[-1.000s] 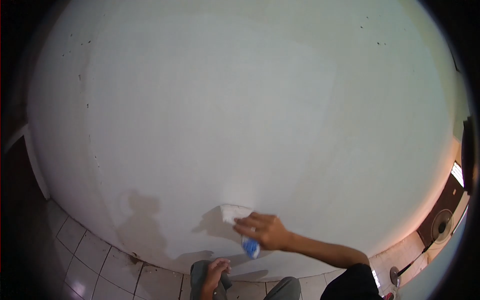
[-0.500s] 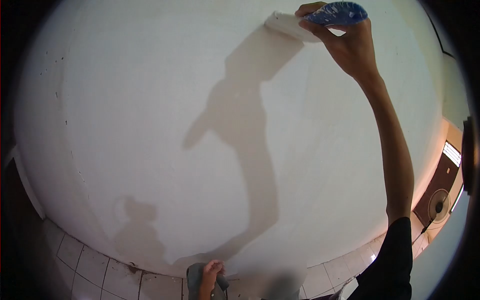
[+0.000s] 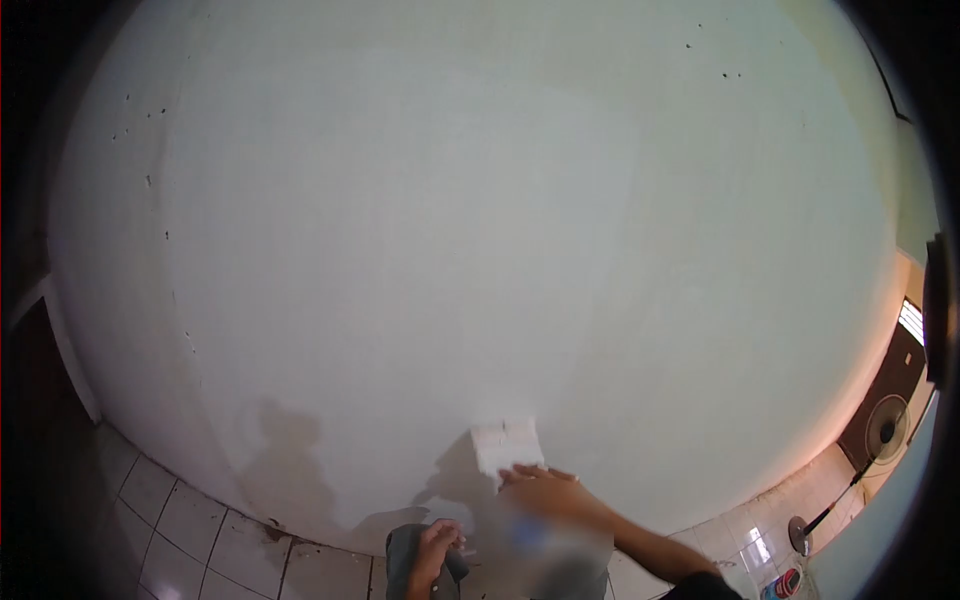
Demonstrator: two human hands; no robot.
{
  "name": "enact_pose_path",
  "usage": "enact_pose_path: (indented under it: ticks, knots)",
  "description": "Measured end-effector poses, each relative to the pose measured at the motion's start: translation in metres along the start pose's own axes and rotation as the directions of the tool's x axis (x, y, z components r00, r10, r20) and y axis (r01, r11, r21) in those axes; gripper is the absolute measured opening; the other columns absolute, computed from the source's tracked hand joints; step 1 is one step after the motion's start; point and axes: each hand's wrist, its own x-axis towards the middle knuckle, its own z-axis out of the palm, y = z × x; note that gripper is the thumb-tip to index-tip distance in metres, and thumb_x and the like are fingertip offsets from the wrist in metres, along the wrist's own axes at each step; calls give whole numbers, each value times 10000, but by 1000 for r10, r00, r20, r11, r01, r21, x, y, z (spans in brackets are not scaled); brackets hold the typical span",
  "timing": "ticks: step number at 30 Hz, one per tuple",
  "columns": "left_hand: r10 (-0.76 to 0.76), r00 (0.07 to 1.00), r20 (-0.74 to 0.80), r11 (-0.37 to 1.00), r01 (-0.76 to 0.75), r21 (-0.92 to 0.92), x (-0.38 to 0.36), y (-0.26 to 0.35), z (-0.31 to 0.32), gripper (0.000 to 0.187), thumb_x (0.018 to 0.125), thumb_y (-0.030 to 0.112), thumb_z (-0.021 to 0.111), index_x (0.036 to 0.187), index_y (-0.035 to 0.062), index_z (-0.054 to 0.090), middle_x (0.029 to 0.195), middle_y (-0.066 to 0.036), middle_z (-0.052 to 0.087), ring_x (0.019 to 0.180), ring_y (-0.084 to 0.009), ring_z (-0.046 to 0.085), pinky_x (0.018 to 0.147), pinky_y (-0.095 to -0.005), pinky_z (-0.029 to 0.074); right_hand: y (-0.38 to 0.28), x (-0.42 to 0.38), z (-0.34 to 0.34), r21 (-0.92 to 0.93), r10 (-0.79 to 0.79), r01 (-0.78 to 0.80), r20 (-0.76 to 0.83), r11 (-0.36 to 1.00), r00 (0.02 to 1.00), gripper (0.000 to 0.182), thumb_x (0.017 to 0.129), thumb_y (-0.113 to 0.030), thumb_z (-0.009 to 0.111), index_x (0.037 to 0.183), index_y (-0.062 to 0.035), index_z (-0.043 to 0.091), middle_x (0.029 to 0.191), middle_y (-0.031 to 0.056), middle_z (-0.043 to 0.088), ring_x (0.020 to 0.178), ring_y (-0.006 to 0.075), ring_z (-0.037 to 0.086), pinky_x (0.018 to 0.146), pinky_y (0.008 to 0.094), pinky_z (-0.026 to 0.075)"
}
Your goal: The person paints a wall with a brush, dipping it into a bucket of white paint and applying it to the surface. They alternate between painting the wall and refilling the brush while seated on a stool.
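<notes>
My right hand (image 3: 555,490) is low against the white wall (image 3: 400,250), closed on a wide paintbrush (image 3: 508,445). Its broad white bristles point up and lie against the wall, with a small split at the tip. The blue handle shows only as a blur below the hand. My left hand (image 3: 436,548) rests on my knee (image 3: 402,560) with its fingers curled, and I see nothing in it. A wet-looking, whiter patch covers the middle of the wall.
Pale floor tiles (image 3: 190,530) run along the wall's foot. At the right stand a pedestal fan (image 3: 886,432) and a brown door (image 3: 885,385). A paint can (image 3: 783,583) sits on the floor at lower right. Dark chips mark the wall's left side.
My right hand has brought the paintbrush down from the top of the wall to near its foot. The arm's large shadow has gone from mid-wall. My left hand stays on the knee.
</notes>
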Motion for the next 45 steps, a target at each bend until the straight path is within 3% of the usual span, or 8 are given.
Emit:
enact_pose_path:
  ticks: [9,17,20,23,27,36,37,45]
  knots:
    - [0,1000,28,999,-1,49,9,-14,1,152,938,75,545,1065,16,605,835,-58,616,730,-129,578,676,-263,489,-99,-114,99,461,709,-671,118,581,695,215,676,-93,748,883,-136,711,904,48,713,737,266,671,602,363,529]
    - [-42,999,18,949,34,313,6,-22,9,162,944,120,548,1065,24,597,841,-43,604,771,-119,575,715,-270,482,-205,-234,160,413,670,-906,699,-93,250,482,910,-426,593,1158,-12,608,1150,220,623,1081,377,576,916,492,425]
    - [-22,998,67,751,-28,660,3,-29,14,173,920,107,549,1069,28,584,869,-105,633,786,-195,610,716,-318,489,-216,-244,184,170,631,-964,730,205,264,489,914,-423,604,1181,-12,596,1128,191,643,1050,326,608,885,459,457]
    - [-49,987,151,353,-124,927,-7,-18,43,188,889,80,532,1066,21,556,907,-176,646,838,-329,634,733,-416,496,-215,-250,190,303,619,-942,715,147,326,180,699,-118,689,873,-131,734,820,111,703,726,348,664,693,436,531]
    - [-213,959,185,83,-171,982,-9,-46,54,200,869,118,505,1044,37,559,940,-205,649,911,-409,613,771,-491,482,-230,-276,212,407,701,-910,628,74,338,222,699,-145,685,917,-129,723,835,150,683,769,378,649,699,475,519]
    - [-304,880,365,75,-360,930,5,-107,110,189,835,118,554,1005,52,603,944,-213,649,913,-409,617,781,-496,489,-200,-293,158,339,796,-937,589,-87,139,366,663,-93,670,1028,-66,665,1025,209,630,960,398,598,826,470,485]
    - [-349,861,370,83,-366,927,8,-116,117,197,830,126,569,1005,46,608,941,-216,650,904,-412,619,781,-493,491,-199,-301,149,420,837,-907,510,-38,201,410,633,-83,671,1043,-72,664,1065,194,624,976,391,594,831,462,488]
    - [-680,633,369,132,-389,912,5,-148,180,244,829,142,618,1043,25,626,942,-233,659,889,-396,636,783,-445,487,-130,-279,-65,565,997,-823,-10,-53,-71,296,696,13,763,977,-63,708,917,103,660,797,243,663,674,330,526]
